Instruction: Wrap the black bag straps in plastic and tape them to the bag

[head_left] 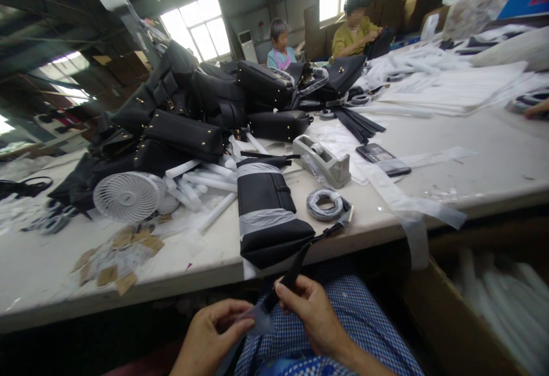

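Observation:
Over my lap, my right hand (311, 310) grips a black strap (295, 267) between thumb and fingers. The strap runs up over the table edge toward a coil of wrapped strap (325, 203). My left hand (218, 330) pinches a piece of clear plastic film (261, 320) at the strap's lower part. Just beyond my hands lies a black handbag (268, 196), with two bands of pale wrapping around it and its near end at the table's edge. A grey tape dispenser (321, 162) stands behind the coil.
Many black bags (184, 136) are heaped at the back left. A white fan (126, 196), paper tags (115, 259) and white foam rolls (201, 182) lie left. A phone (383, 159) and plastic strips (416, 222) are right. Two people (351, 36) sit across the table (450, 176).

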Available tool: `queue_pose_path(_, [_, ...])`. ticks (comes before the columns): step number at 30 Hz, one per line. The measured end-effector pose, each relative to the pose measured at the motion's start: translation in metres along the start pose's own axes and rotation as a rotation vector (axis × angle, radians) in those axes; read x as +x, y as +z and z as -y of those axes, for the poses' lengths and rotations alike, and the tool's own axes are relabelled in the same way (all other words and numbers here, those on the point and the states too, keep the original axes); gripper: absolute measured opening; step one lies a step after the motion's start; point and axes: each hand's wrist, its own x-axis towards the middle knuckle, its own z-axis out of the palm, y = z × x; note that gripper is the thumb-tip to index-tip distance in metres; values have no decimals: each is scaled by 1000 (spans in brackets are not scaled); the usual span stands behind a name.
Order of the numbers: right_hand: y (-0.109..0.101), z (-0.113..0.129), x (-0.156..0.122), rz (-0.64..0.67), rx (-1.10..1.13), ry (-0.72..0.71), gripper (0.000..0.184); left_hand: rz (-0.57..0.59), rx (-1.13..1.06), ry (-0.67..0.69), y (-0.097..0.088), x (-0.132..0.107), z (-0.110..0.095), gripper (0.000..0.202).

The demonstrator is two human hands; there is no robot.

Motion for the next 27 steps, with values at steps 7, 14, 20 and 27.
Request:
queue_pose_path(7, [-2,3,0,42,-42,-4,39,-23,-80,35,14,8,-10,30])
queue_pose_path(14, [-27,3,0,-80,31,50,49,10,-125,45,37,22,-19,39])
queue_pose_path(20, [-47,0,2,-131,150,107,57,-132,142,182,56,25,-39,32])
queue_pose_path(27, [-53,-5,1,82,70,48,50,-280,549,317,80,35,-75,22])
